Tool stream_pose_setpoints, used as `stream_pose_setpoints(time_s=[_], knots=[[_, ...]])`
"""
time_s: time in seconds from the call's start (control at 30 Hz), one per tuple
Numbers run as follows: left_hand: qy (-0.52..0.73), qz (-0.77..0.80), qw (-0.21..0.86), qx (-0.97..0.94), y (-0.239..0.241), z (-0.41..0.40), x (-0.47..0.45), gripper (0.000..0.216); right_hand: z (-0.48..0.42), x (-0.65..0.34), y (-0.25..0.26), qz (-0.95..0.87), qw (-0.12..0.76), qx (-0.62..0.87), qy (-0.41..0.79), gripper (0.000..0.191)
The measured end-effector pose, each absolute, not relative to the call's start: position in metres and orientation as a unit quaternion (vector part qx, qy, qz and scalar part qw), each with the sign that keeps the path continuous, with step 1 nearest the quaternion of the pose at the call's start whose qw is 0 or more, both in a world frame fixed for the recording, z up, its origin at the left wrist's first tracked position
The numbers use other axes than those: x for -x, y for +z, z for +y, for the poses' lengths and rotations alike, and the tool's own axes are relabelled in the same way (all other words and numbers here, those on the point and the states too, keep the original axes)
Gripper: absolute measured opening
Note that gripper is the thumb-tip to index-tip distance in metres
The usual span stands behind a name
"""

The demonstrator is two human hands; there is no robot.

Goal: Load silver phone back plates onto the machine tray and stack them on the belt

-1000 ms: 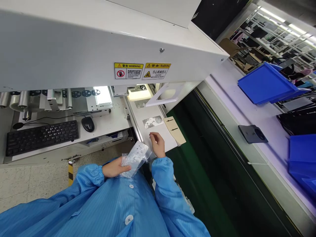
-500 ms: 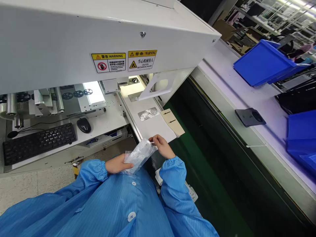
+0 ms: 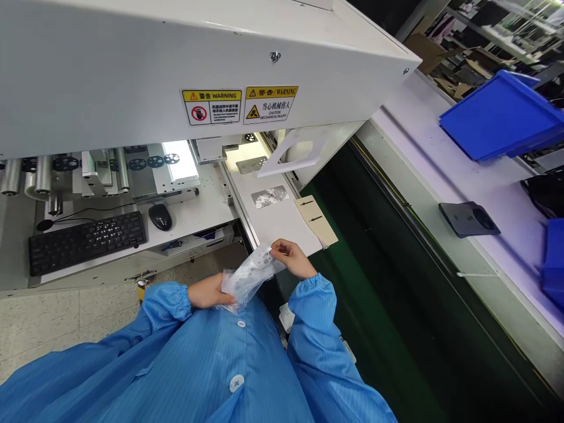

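My left hand is closed round the lower end of a clear plastic bag, thumb on top. My right hand pinches at the bag's upper end. Under its fingertips shows a thin pale sheet with grey round spots; how much of it lies inside the bag I cannot tell. Just beyond my hands a white sliding plate sticks out of the machine. On it lies a grey metallic plate with a white speckled pattern. A second grey plate lies farther in.
The white machine housing with warning labels overhangs the plate. A beige board adjoins the plate's right side. A keyboard and mouse sit left. On the right bench are a phone and a blue bin.
The view has shifted, so the machine and bench appear farther right. At the bag's upper end, more of the spotted pale sheet shows by my right fingers. Both hands keep their grip.
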State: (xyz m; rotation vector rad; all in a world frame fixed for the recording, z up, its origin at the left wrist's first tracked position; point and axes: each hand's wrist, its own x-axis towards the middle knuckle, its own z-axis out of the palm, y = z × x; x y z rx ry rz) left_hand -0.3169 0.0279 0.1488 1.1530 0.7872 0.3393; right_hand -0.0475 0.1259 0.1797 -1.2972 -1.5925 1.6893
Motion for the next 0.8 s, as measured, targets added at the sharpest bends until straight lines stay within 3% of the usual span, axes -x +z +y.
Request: stream_pose_setpoints(time_s=[0.2,0.4,0.6,0.8], knots=[[0.156,0.407,0.755,-0.490,0.141,0.029,0.329,0.047,0.169,0.011,0.146,-0.476,0.273,0.772,0.322,0.027],[0.138,0.468,0.746,-0.454,0.135,0.030,0.335,0.047,0.159,0.026,0.136,-0.552,0.257,0.777,0.160,0.044],[0.142,0.478,0.749,-0.437,0.134,0.028,0.332,0.053,0.117,0.060,0.112,-0.659,0.160,0.727,0.109,0.044],[0.147,0.478,0.752,-0.430,0.131,0.030,0.330,0.055,0.136,0.061,0.098,-0.631,0.173,0.750,0.097,0.047]])
